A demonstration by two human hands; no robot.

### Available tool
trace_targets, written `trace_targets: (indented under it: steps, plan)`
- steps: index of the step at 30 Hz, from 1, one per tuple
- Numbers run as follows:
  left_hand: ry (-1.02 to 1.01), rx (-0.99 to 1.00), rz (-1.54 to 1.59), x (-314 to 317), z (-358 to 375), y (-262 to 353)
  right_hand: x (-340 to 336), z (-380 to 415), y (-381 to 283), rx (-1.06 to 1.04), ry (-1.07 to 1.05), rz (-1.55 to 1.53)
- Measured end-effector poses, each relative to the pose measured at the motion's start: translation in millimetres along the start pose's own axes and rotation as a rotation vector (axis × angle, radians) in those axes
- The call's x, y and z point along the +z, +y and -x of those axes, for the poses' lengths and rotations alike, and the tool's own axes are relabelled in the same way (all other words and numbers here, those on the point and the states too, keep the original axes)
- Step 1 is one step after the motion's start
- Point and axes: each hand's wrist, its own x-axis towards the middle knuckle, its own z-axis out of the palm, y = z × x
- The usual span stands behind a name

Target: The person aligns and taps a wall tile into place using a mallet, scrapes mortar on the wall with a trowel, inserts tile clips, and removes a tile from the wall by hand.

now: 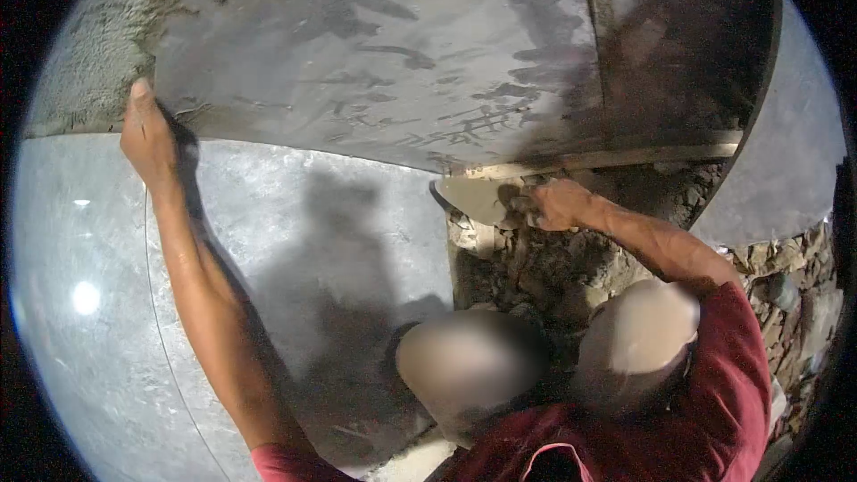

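Note:
My left hand (148, 138) is at the lower left corner of a large grey tile (312, 45) smeared with wet mortar. It is seen edge-on, with one digit stretched upward against the mortar beside the tile; its other fingers are mostly hidden. In my right hand (564, 203) is a trowel (478, 199), its handle covered by my closed fingers. The flat blade points left, near the tile's bottom edge and the corner of the light grey floor slab (375, 205). Dark mortar or dirt clings near the blade's handle end.
Rough grey mortar (98, 62) covers the surface left of the tile. A narrow pale strip (616, 159) runs along the tile's lower right edge. Rubble (794, 286) lies at the right, below another grey panel (786, 134). My knees (473, 361) are at the bottom.

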Motion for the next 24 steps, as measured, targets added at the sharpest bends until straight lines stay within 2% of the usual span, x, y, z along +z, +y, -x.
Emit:
trace_targets:
  steps: [1,3,5,7,11,14,17,20,23,24]
  plan:
    - [-0.009,0.011,-0.037,-2,-1,-3,-5,-4,-11,0.027,-0.005,0.031]
    - [-0.021,0.031,-0.117,-6,-7,-13,9,-7,-13,-0.055,0.084,0.025]
    - [0.010,0.134,-0.129,-6,-8,-14,21,-2,-14,-0.143,0.208,0.019]
    - [0.030,0.213,-0.122,-5,-8,-15,34,-6,-11,-0.089,0.170,-0.007]
    - [-0.018,0.169,-0.040,-6,-8,-16,47,-6,-14,-0.031,0.156,-0.180]
    - [-0.035,0.184,-0.123,-10,-11,-16,50,-5,-37,-0.035,0.357,-0.218]
    - [0.048,0.233,-0.302,-13,-9,-9,48,-22,-40,-0.037,0.182,-0.124]
    - [0.128,0.258,-0.288,-12,6,-1,44,-34,-48,-0.086,0.155,-0.095]
    - [0.117,0.207,-0.371,-13,5,-10,45,-59,-46,-0.058,0.144,-0.185]
    - [0.090,0.194,-0.383,-14,3,-11,49,-68,-41,-0.104,0.186,-0.083]
